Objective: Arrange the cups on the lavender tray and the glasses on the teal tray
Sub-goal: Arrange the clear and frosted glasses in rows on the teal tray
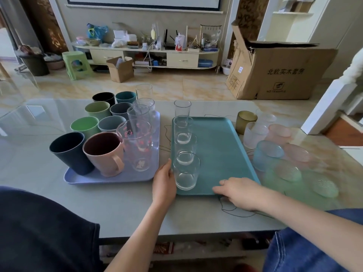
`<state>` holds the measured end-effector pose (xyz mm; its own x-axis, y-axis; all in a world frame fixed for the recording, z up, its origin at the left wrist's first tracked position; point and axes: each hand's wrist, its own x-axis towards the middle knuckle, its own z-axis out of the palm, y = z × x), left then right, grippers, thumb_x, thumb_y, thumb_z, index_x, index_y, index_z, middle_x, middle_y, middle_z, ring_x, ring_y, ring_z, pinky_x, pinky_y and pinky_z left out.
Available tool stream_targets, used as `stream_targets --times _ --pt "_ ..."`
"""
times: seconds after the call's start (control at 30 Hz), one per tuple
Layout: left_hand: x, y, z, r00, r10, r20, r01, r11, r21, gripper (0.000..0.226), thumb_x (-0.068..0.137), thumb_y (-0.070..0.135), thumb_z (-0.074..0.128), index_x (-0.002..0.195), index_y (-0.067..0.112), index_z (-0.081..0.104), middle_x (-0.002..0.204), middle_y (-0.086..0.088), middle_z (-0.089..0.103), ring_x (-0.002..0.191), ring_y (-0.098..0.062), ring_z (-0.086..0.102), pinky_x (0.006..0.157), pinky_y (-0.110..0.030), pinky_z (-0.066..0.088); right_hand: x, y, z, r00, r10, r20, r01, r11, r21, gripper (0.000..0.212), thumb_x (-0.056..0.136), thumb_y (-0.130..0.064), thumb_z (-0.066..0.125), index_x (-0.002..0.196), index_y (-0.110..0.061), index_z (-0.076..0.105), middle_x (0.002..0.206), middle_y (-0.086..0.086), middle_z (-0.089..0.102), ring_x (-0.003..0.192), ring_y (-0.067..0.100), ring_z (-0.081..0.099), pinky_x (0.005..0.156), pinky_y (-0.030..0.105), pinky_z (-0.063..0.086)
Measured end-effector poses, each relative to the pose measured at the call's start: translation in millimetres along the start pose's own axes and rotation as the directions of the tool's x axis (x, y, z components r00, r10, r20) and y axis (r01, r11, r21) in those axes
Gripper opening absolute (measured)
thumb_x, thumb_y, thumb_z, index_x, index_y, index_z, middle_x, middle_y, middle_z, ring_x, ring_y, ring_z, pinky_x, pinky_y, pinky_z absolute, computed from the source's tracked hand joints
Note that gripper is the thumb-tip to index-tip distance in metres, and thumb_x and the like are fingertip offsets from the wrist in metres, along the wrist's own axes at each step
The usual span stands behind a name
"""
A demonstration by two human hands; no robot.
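Note:
The teal tray (220, 150) lies in the middle of the table with a column of three clear glasses down its left side. My left hand (164, 183) holds the nearest clear glass (186, 171) at the tray's front left corner. My right hand (238, 192) rests on the tray's front edge, fingers fairly straight. The lavender tray (110, 178) at the left carries several coloured cups, among them a pink mug (105, 153) and a dark blue cup (69, 152), plus several clear glasses such as a printed one (137, 144).
A clear glass (182, 107) stands just behind the teal tray. Right of it sit an amber glass (245, 121) and several frosted tumblers, some lying on their sides, like the blue one (268, 155). A cardboard box (282, 71) stands on the floor beyond.

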<state>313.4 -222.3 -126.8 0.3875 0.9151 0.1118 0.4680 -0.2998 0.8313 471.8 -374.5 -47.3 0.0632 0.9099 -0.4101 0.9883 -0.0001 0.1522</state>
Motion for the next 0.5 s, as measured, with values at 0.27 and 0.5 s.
stream_targets --times 0.27,0.5 --pt "-47.1 15.3 -14.9 0.967 -0.074 -0.243 0.046 0.992 -0.118 0.04 0.083 -0.011 0.039 0.118 0.001 0.053 0.117 -0.013 0.057 0.113 -0.029 0.05 0.09 -0.024 0.035 10.5 -1.5 0.9 0.991 -0.067 -0.115 0.062 0.997 -0.048 0.05 0.085 0.005 0.037 0.129 -0.019 0.041 0.116 0.009 0.051 0.106 0.031 0.05 0.071 0.039 0.045" --pt "-68.7 23.8 -9.0 0.812 0.514 -0.278 -0.471 0.857 0.209 0.02 0.068 0.002 0.036 0.084 0.013 0.038 0.082 -0.008 0.044 0.077 -0.021 0.035 0.073 -0.028 0.034 31.3 -8.5 -6.3 0.988 -0.079 -0.133 0.069 0.995 -0.074 0.046 0.09 0.002 0.036 0.13 -0.021 0.04 0.119 0.01 0.051 0.111 0.031 0.05 0.068 0.037 0.039"
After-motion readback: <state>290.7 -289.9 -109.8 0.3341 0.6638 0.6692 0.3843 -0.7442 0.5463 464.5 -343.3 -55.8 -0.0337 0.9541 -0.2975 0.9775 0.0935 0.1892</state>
